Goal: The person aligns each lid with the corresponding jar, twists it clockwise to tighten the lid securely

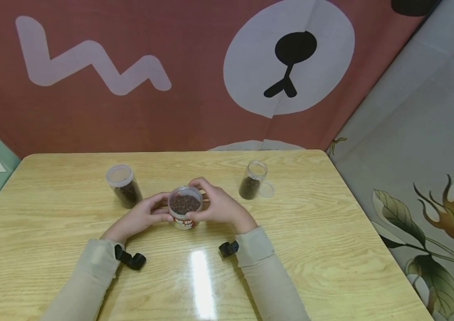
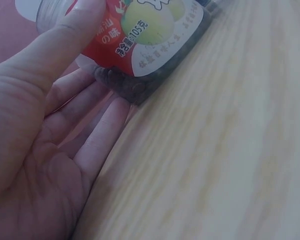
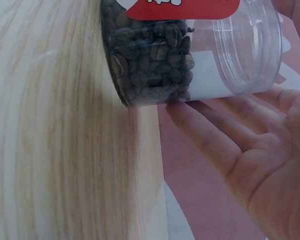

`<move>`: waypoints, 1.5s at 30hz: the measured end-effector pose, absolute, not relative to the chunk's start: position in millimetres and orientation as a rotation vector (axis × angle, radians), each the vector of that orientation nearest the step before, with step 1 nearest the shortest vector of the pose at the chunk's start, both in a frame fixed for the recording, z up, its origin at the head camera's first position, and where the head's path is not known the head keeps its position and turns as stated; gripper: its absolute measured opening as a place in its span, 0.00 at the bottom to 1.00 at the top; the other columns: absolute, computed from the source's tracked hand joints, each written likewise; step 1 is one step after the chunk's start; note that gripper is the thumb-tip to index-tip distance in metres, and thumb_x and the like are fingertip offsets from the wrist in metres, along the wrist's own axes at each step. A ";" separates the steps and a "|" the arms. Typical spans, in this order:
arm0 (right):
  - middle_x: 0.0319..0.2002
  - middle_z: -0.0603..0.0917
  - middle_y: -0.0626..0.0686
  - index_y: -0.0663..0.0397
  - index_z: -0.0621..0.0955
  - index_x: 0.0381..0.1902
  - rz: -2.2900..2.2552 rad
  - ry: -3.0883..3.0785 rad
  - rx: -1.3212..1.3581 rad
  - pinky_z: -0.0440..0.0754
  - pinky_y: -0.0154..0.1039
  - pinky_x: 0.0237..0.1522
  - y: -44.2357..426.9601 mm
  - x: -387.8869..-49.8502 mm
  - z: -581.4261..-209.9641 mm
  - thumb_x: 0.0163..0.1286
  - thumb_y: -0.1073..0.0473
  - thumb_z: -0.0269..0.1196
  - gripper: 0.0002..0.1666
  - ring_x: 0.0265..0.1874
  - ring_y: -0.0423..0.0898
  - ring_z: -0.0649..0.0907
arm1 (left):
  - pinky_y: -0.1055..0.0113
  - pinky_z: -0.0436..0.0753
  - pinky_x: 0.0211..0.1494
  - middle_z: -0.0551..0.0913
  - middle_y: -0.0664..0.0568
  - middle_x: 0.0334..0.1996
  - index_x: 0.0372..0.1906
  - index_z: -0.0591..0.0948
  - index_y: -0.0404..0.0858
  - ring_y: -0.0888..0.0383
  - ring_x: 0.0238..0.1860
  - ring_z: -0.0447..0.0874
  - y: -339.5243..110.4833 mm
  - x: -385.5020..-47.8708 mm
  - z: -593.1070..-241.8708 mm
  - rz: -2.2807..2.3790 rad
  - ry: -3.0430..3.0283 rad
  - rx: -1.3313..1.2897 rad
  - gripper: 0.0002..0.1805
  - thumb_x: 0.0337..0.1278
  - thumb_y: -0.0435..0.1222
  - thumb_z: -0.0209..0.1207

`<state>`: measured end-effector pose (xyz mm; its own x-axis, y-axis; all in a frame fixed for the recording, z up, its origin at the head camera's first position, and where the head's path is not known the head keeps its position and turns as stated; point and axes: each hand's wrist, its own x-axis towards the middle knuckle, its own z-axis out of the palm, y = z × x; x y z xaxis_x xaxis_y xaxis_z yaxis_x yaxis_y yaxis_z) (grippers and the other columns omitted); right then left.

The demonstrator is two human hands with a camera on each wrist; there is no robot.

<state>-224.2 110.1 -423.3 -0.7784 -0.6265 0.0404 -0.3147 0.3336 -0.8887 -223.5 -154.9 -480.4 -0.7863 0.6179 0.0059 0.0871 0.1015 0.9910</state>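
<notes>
A clear plastic jar (image 1: 184,208) of coffee beans stands at the middle of the table, between both hands. Its red and white label (image 2: 140,30) shows green fruit in the left wrist view. My left hand (image 1: 150,210) holds its left side, thumb in front and fingers round behind. From the right, my right hand (image 1: 218,204) grips it, thumb low at the front and a finger near the rim. Through the clear wall, coffee beans (image 3: 150,60) fill the lower part in the right wrist view. Whether a clear lid covers it I cannot tell.
A lidded jar (image 1: 124,187) with dark contents stands at the left, just beyond the left hand. Farther right is an uncapped jar (image 1: 251,180) with dark contents, its clear lid (image 1: 267,189) lying beside it. The wooden table (image 1: 331,249) meets a red cloth (image 1: 194,111) behind.
</notes>
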 end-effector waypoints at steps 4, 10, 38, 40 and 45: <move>0.58 0.79 0.56 0.49 0.67 0.66 -1.401 2.321 -0.819 0.84 0.36 0.54 108.3 -223.1 -422.4 0.62 0.58 0.75 0.39 0.57 0.53 0.82 | 0.68 0.81 0.61 0.65 0.27 0.70 0.74 0.62 0.25 0.30 0.67 0.70 -155.4 -223.5 -479.9 1.732 1.976 0.699 0.39 0.64 0.32 0.65; 0.57 0.79 0.56 0.48 0.66 0.65 -1.377 2.363 -0.789 0.84 0.35 0.52 106.3 -221.6 -421.8 0.62 0.58 0.74 0.38 0.56 0.52 0.82 | 0.69 0.79 0.62 0.65 0.25 0.69 0.73 0.62 0.23 0.29 0.66 0.70 -155.7 -223.3 -479.8 1.730 2.011 0.716 0.37 0.65 0.31 0.64; 0.59 0.72 0.55 0.56 0.64 0.66 -1.346 2.256 -0.637 0.84 0.40 0.52 119.8 -225.8 -422.3 0.57 0.61 0.79 0.46 0.51 0.49 0.82 | 0.67 0.80 0.62 0.66 0.29 0.70 0.73 0.65 0.26 0.31 0.67 0.69 -154.9 -224.0 -480.7 1.756 1.971 0.709 0.35 0.65 0.32 0.65; 0.58 0.72 0.55 0.56 0.65 0.66 -1.339 2.262 -0.635 0.84 0.39 0.52 119.2 -225.7 -423.1 0.57 0.61 0.78 0.45 0.51 0.48 0.82 | 0.67 0.80 0.62 0.66 0.29 0.70 0.73 0.65 0.26 0.31 0.67 0.69 -154.8 -224.1 -480.6 1.757 1.973 0.711 0.35 0.65 0.31 0.65; 0.58 0.73 0.55 0.56 0.65 0.65 -1.350 2.273 -0.652 0.83 0.39 0.53 118.8 -225.1 -424.4 0.57 0.61 0.78 0.44 0.50 0.48 0.82 | 0.67 0.80 0.62 0.67 0.29 0.70 0.73 0.65 0.26 0.32 0.67 0.69 -154.7 -223.8 -480.2 1.763 1.966 0.705 0.35 0.65 0.31 0.65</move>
<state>-225.1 118.8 -424.4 -0.8037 -0.5843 -0.1124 -0.1808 0.4199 -0.8894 -223.8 -154.7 -480.2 -0.7900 0.6122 0.0335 0.0999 0.0746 0.9922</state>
